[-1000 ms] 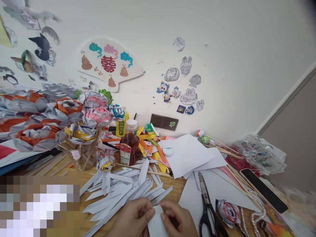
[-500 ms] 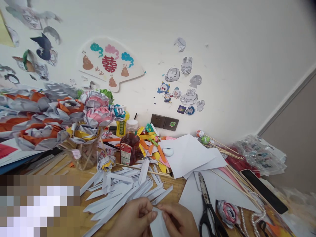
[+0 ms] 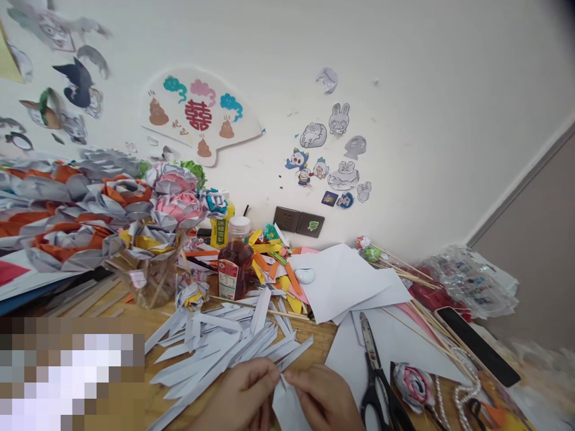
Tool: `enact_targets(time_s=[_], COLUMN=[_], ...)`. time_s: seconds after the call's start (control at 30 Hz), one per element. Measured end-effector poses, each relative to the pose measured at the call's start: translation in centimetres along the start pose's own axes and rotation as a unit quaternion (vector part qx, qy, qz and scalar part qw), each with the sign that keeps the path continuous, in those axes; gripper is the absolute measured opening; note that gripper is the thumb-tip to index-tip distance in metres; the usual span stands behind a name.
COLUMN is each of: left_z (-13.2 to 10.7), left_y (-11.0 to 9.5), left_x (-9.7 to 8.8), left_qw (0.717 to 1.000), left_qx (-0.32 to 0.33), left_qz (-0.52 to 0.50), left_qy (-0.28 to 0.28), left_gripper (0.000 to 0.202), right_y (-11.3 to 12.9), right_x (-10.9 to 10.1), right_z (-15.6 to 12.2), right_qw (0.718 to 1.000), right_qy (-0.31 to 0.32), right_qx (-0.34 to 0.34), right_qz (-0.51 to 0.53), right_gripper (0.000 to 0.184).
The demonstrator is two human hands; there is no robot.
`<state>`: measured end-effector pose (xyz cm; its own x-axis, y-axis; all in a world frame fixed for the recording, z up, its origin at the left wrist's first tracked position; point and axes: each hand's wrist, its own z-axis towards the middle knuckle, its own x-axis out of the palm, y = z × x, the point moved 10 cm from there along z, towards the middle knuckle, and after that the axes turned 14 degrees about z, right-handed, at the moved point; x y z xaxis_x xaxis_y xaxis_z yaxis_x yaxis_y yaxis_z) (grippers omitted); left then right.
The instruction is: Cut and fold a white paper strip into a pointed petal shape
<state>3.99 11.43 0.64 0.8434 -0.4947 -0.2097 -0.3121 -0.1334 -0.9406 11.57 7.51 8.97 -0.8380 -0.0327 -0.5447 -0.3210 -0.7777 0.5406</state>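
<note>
Paper (image 3: 288, 410) lies between the left hand (image 3: 242, 392) and right hand (image 3: 322, 396), whose fingertips pinch its far end about equally near, its visible length running from them toward the view's bottom edge.

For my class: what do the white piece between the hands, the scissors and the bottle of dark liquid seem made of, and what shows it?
White piece: matte paper, most likely; it looks thin and folded near its top.
Scissors: blades greyish with some sheen, so probably metal; handles smooth black, likely plastic.
Bottle: smooth, clear plastic or glass; the liquid shows through.
</note>
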Motion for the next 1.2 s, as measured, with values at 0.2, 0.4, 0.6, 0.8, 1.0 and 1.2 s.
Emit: enact_targets(time_s=[0.2, 0.4, 0.6, 0.8, 1.0, 1.2], left_z=[0.1, -0.4, -0.9, -1.0, -0.9, -1.0], left_y=[0.1, -0.9, -1.6, -1.5, -1.7, -1.9], left_x=[-0.3, -0.2, -0.1, 0.0, -0.2, -0.4], left_qw=[1.0, 0.997, 0.992, 0.986, 0.98, 0.973], left_qx=[0.003, 0.033, 0.065, 0.078, 0.084, 0.087], left_qz=[0.023, 0.063, 0.109, 0.145, 0.174, 0.21], left_qy=[-0.02, -0.024, -0.022, -0.029, -0.043, -0.048], left_gripper=[0.056, 0.051, 0.039, 0.033, 0.031, 0.031], right_y=[0.5, -2.5, -4.6, -4.6, -4.4, -4.8], right_x=[0.1, 0.0, 0.7, 0.7, 0.6, 0.8], right_z=[0.1, -0.9, -1.7, -1.5, -1.4, -1.7], right_qw=[1.0, 0.985, 0.968, 0.967, 0.966, 0.965], right_qy=[0.003, -0.033, -0.028, -0.034, -0.045, -0.038], right_qx=[-0.015, 0.135, 0.238, 0.243, 0.242, 0.247], right_qz=[0.02, 0.103, 0.074, 0.074, 0.073, 0.078], right_gripper=[0.031, 0.018, 0.018, 0.019, 0.024, 0.017])
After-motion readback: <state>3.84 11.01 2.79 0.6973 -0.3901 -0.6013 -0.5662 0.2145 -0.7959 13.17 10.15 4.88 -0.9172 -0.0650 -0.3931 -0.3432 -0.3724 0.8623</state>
